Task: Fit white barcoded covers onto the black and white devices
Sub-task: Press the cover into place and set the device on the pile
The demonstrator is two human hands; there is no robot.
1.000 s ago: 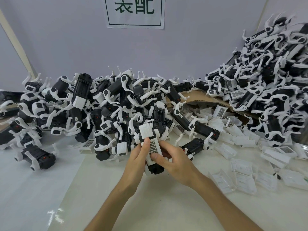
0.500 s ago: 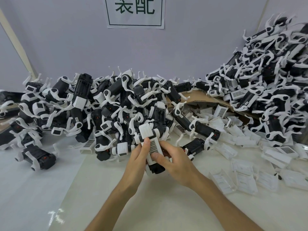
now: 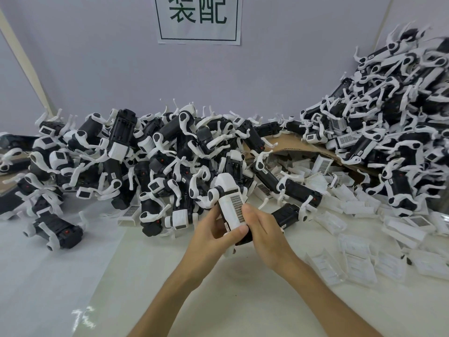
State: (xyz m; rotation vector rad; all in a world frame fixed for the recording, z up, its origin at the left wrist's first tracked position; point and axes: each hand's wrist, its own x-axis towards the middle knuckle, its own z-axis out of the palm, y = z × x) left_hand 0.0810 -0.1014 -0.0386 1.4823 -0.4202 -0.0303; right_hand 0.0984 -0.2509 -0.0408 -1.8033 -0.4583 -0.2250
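Note:
Both hands hold one black and white device [image 3: 227, 195] just above the table, its white barcoded cover [image 3: 234, 210] facing up. My left hand [image 3: 213, 235] grips the device from the left, with the thumb lying across the cover's near end. My right hand [image 3: 263, 235] wraps the right side, fingers curled round the black body. Loose white covers [image 3: 357, 261] lie on the table to the right.
A large heap of devices [image 3: 136, 161] fills the back left and middle. Another heap [image 3: 393, 122] rises at the right over a bent cardboard sheet [image 3: 289, 148]. A lone device [image 3: 58, 231] lies front left. A sign [image 3: 199, 19] hangs on the wall.
The left thumb has slid down the cover from near its top to its near end. The device has tilted a little in the hands.

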